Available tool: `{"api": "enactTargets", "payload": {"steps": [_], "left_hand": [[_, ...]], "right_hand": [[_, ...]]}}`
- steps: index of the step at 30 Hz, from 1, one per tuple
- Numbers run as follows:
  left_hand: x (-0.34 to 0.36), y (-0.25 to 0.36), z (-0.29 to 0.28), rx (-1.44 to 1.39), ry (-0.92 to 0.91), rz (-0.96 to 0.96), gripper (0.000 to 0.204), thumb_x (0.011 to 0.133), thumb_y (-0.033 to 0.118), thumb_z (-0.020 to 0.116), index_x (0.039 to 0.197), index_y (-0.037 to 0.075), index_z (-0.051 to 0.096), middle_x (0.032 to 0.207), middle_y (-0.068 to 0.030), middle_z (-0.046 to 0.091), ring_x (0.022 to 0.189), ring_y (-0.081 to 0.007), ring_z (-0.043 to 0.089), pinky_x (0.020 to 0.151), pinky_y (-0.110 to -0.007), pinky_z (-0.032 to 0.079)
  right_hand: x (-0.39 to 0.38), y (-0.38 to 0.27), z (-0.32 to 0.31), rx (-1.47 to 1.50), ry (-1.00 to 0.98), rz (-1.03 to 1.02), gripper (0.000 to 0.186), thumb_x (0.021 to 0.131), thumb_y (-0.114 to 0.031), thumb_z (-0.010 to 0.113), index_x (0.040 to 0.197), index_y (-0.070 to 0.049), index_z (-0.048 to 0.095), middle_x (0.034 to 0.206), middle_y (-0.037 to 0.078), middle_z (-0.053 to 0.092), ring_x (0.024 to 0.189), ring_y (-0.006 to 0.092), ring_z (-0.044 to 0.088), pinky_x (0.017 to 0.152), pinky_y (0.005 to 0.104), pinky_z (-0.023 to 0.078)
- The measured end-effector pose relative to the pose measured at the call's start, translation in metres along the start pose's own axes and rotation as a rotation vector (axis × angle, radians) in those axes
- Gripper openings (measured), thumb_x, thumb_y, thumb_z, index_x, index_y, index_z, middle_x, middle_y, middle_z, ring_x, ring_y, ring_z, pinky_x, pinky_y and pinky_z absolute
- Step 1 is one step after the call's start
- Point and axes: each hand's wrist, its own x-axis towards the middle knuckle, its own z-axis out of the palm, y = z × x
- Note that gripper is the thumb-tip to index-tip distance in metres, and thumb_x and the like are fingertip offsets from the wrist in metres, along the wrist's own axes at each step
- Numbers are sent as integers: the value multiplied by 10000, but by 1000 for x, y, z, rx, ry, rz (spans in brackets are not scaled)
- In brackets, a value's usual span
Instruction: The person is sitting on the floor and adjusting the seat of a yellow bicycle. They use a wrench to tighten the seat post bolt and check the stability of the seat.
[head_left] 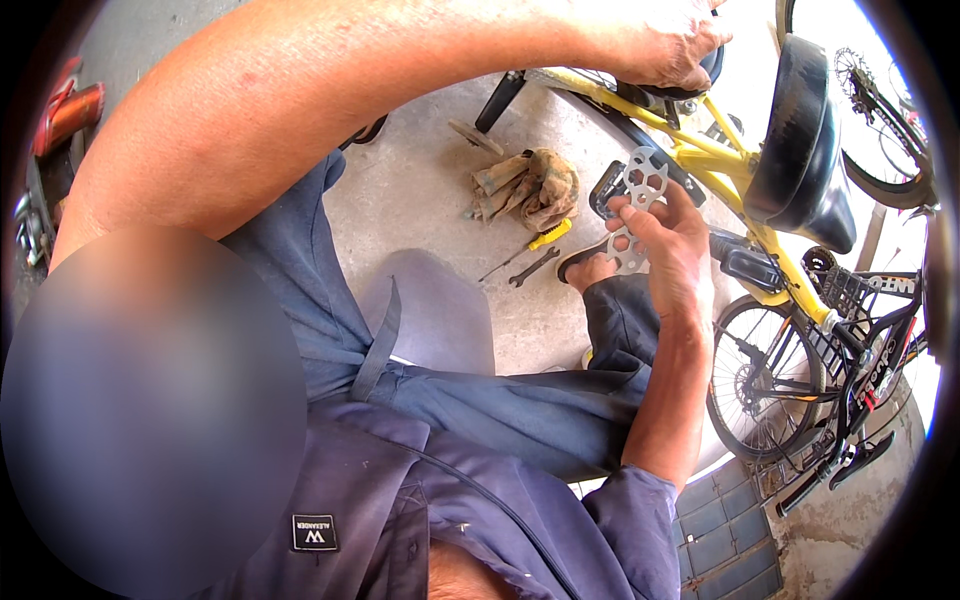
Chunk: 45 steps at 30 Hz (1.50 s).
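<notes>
My right hand (675, 235) is closed on a flat silver multi-hole bicycle spanner (645, 172), held upright beside the yellow bicycle frame (715, 165). A black pedal (605, 188) shows just behind the spanner. My left arm reaches across the top of the view. At its end my left hand (670, 45) curls over a dark curved part (712, 66) of the yellow bicycle; the upper edge cuts off some fingers, and glare washes out that area. A black saddle (795, 145) lies right of the frame.
On the concrete floor lie a crumpled brown rag (530, 190), a yellow-handled screwdriver (550, 234) and a dark open-end spanner (534, 267). Another bicycle's wheel (765, 380) and handlebar (850, 400) stand at the right. A red object (70, 115) sits at the far left.
</notes>
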Motion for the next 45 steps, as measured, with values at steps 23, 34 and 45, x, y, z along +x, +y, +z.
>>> {"api": "enactTargets", "payload": {"steps": [23,34,45], "left_hand": [[1,1,4,-7,16,-8,444,773,302,579,1079,-21,591,1121,-223,542,1099,-341,486,960,-433,364],[4,-1,8,-11,22,2,442,757,308,576,1068,-6,596,1104,-207,557,1082,-321,504,930,-426,380],[2,-1,7,-8,31,-2,383,803,251,508,1086,7,592,1119,-187,564,1099,-302,507,943,-424,363]], "right_hand": [[9,-2,-6,5,73,-115,476,812,-67,606,1256,33,468,956,134,662,725,147,593,662,244,448],[24,-4,-33,254,244,-254,431,813,-49,659,1205,-18,483,939,138,659,751,165,624,619,247,476],[25,-14,-24,-209,359,-195,478,829,-204,644,1232,8,496,701,10,540,548,76,484,485,189,358]]}}
